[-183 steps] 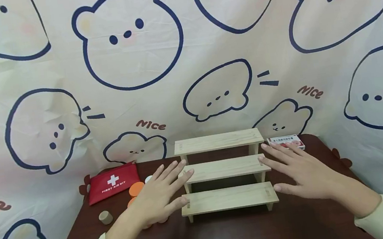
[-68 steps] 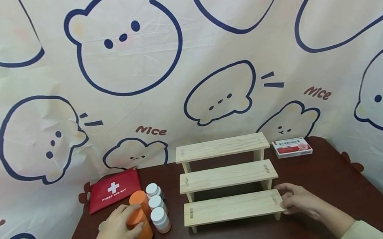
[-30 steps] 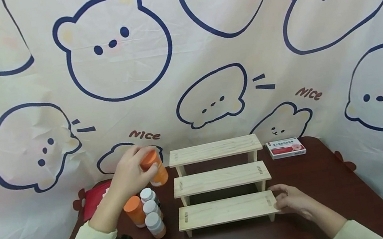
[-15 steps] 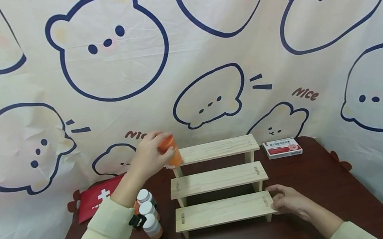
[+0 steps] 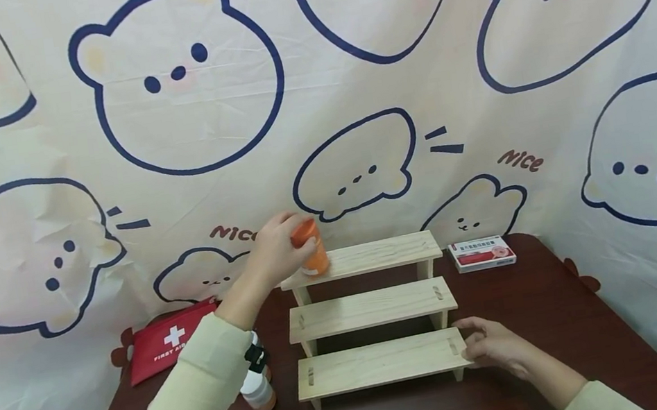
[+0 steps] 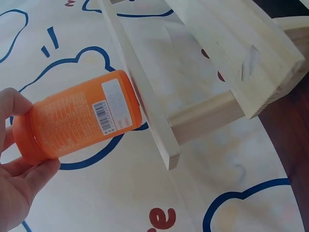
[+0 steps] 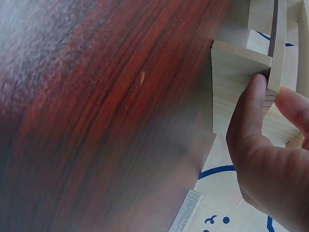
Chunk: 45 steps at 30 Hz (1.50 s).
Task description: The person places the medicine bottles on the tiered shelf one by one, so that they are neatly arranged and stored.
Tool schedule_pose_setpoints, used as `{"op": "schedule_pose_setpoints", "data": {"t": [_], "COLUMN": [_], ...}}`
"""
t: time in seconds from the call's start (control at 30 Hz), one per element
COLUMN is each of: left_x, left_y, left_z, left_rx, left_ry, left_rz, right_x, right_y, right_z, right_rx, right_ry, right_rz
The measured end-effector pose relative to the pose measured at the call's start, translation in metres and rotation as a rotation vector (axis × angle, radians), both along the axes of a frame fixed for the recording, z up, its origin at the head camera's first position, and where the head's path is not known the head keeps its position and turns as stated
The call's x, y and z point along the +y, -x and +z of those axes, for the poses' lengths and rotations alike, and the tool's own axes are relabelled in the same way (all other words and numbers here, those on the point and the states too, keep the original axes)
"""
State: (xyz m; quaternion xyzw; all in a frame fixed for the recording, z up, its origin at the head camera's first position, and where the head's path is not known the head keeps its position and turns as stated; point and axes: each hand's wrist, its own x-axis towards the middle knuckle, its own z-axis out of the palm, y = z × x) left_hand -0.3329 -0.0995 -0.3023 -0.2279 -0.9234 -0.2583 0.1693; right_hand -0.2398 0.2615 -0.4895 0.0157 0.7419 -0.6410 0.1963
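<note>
Fingers of the left hand [image 5: 278, 250] pinch an orange bottle [image 6: 79, 116], a wooden stand [image 5: 371, 308] below them. Right hand [image 5: 500, 346] pinches its lowest board [image 5: 379, 364].

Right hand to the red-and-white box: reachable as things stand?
Probably yes: the box lies beyond the right hand, with no object visible between them, though that hand would likely need to release the wooden shelf first.

From here I see the left hand [image 5: 278, 250] and the right hand [image 5: 498, 347], both bare. The left sleeve [image 5: 180, 404] I make out is plain pale yellow-green, creased near the cuff [image 5: 218, 339], where a small black fitting [image 5: 256, 358] sits, its details too small for me. The right sleeve [image 5: 597, 402] matches.
</note>
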Motion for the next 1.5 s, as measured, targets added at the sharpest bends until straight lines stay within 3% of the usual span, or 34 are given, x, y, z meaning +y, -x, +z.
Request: {"op": "schedule_pose_setpoints", "data": {"t": [0.3,0.73,1.0,1.13,1.5], "left_x": [0.002,-0.011,-0.012,-0.01,-0.014], "left_y": [0.005,0.011,0.011,0.016,0.02], "left_z": [-0.005,0.004,0.004,0.003,0.002], "left_rx": [-0.004,-0.074,-0.063,-0.047,-0.089], "left_ry": [0.007,0.099,0.054,0.013,-0.081], "left_rz": [0.014,-0.069,-0.096,-0.115,-0.205], "right_x": [0.001,-0.001,0.0,0.001,0.001], "right_y": [0.0,0.001,0.002,0.002,0.002], "right_z": [0.0,-0.001,-0.002,-0.002,-0.002], "right_rx": [0.015,0.011,0.008,0.002,0.019], "right_ry": [-0.013,-0.019,-0.02,-0.032,0.001], "right_rz": [-0.006,-0.011,-0.007,-0.013,0.008]}}
